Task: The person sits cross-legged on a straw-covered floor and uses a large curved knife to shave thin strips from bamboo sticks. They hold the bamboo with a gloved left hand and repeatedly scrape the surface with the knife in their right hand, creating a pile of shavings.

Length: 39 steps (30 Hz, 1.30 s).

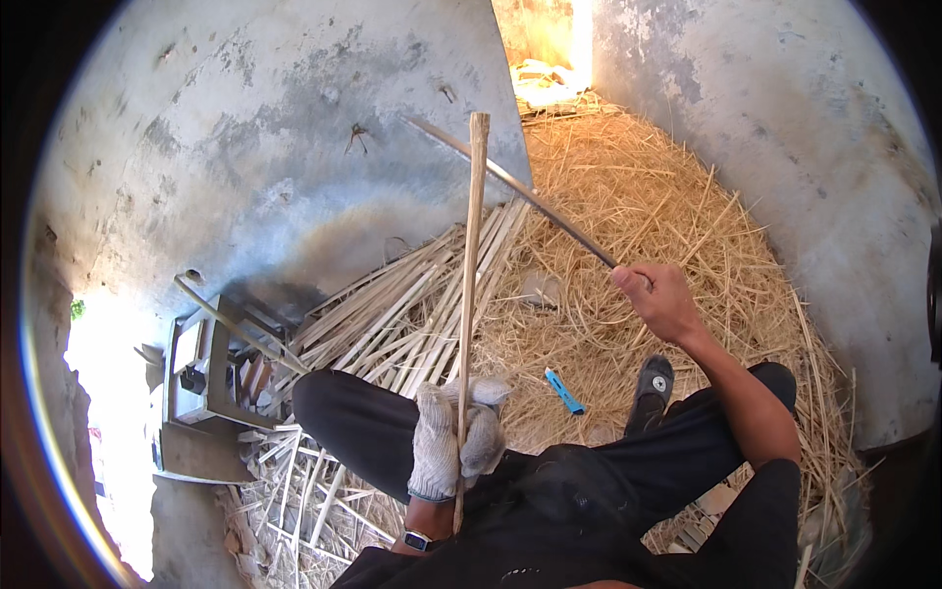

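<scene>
Your left hand (456, 432), in a pale knit glove (432, 456), is wrapped around the low part of a long wooden stick (472, 255). The fingers look curled in on it, so the grip is snug. Your bare right hand (663, 304) makes a fist around the near end of a long, thin metal tool (564, 222). It looks like a blade seen from its edge, but you can't be sure from here.

The stick stands nearly straight up and down in front of you. Its thick top pokes up high, and its thin bottom end comes down by your left wrist. The metal tool slants up and to the left, and it crosses the stick near the top. You can't tell if the two touch or if there is a gap between them.

A lot seems to be done already. A big pile of long, pale strips (412, 329) lies past your left knee (339, 407), next to the wall (285, 108). More thin bits (309, 491) lie in a mess on your left side. Curly straw-like scraps (628, 187) cover much of the floor ahead and to your right.

The stick in your hand looks like one whole piece, so this one seems to have most of its work left. You can't tell how many more are left to do. A blue cutter (564, 391) lies on the floor near your shoe (653, 381), and no hand is on it.
</scene>
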Tool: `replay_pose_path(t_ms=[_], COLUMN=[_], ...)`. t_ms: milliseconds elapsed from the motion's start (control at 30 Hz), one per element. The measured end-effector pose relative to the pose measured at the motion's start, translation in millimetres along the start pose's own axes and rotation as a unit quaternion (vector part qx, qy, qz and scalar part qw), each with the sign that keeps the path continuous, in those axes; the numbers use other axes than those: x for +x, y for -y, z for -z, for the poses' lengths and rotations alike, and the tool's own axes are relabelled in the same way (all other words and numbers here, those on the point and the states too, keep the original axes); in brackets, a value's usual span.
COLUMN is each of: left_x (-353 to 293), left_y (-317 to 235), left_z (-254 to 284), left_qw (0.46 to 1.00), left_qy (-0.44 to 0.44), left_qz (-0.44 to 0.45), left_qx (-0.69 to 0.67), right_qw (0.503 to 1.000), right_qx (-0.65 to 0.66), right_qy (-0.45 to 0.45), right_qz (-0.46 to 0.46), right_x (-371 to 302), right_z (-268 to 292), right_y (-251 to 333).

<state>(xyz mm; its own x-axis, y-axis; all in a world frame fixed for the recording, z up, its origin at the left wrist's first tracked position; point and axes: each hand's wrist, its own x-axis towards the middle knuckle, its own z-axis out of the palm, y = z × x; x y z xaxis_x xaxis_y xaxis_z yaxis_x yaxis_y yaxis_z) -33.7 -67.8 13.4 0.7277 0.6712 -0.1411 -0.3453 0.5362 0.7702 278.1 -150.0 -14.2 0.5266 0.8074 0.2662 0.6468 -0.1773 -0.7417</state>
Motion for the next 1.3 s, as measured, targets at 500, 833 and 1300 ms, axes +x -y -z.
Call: replay_pose_path(t_ms=[500,833,1300], left_x=[27.0,12.5,-10.3], left_y=[-36.8,-0.9,-10.2], left_z=[-21.5,9.8,-58.6], left_qw=[0.959,0.89,0.968], left_qy=[-0.162,-0.199,-0.1], left_qz=[0.006,-0.103,0.098], left_qx=[0.231,0.397,0.207], right_qw=[0.995,0.95,0.961], right_qx=[0.09,-0.136,-0.09], right_qy=[-0.028,0.074,-0.107], right_qz=[0.016,0.273,-0.24], right_x=[-14.9,-30.5,76.5], right_z=[-1.2,-29.1,28.7], right_y=[-4.5,11.4,-88.0])
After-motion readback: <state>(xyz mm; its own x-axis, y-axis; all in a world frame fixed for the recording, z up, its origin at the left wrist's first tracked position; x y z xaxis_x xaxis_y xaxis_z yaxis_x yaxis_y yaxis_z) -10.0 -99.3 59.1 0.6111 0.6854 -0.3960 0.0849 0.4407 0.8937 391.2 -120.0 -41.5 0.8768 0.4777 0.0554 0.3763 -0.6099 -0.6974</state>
